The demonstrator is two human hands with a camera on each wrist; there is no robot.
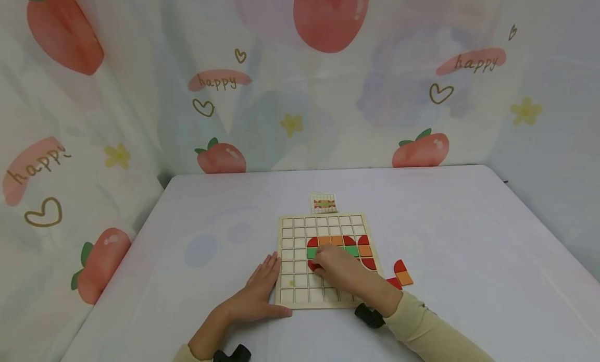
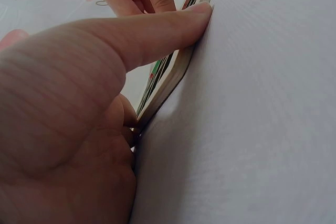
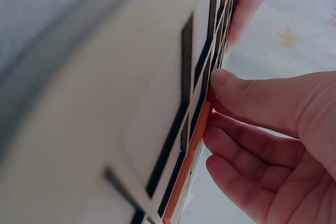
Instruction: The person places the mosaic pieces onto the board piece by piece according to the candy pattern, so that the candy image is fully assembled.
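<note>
A pale wooden grid board (image 1: 287, 296) lies on the table with coloured tiles in its cells. My left hand (image 1: 257, 294) rests against its left edge with straight fingers, and its thumb (image 2: 195, 18) touches the near edge. Over the tiles, my right hand (image 1: 339, 268) pinches a red tile (image 3: 211, 97) between thumb and fingertips at the board's surface. That tile sits beside an orange tile (image 3: 190, 163) in the right wrist view. Red quarter-round, orange and green tiles (image 1: 351, 252) fill several cells; my right hand hides some of them.
Behind the board stands a small pattern card (image 1: 324, 203). To its right lie a loose red quarter-round tile (image 1: 399, 266), an orange square tile (image 1: 404, 278) and a red tile (image 1: 394, 283) partly behind my right forearm. A printed cloth backdrop (image 1: 328, 101) rises behind the table.
</note>
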